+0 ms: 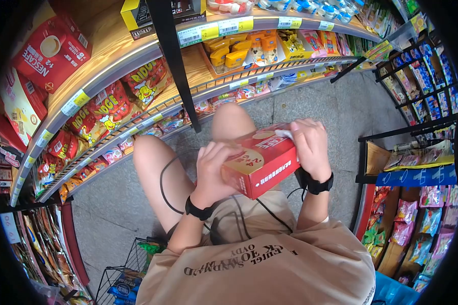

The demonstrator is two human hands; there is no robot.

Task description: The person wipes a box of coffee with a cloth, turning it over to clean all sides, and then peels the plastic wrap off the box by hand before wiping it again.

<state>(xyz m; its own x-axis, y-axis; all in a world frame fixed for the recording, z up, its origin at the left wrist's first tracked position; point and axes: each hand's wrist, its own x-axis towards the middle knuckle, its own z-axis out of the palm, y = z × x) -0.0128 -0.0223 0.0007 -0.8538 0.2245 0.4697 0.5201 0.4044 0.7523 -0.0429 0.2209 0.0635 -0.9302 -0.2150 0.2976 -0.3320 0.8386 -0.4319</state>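
Note:
A red Nescafé coffee box (pixel 273 170) is held above my lap, tilted, with its gold-marked end toward my left. My left hand (pixel 212 161) grips that end, thumb along the top and fingers around the side. At the other end, my right hand (pixel 311 145) has its fingers bent over the box edge. A small white cloth (pixel 285 133) shows between the right fingers and the box top; most of it is hidden under the hand. Each wrist wears a black band, and dark cables run across my lap.
In front, curved shelves (pixel 196 84) hold snack bags and small packs. More Nescafé boxes (pixel 53 48) stand on the upper left shelf. A black post (pixel 175 66) rises between shelf sections. Behind my left side sits a wire basket (pixel 104 290) with packages. Candy racks (pixel 406 223) line the right.

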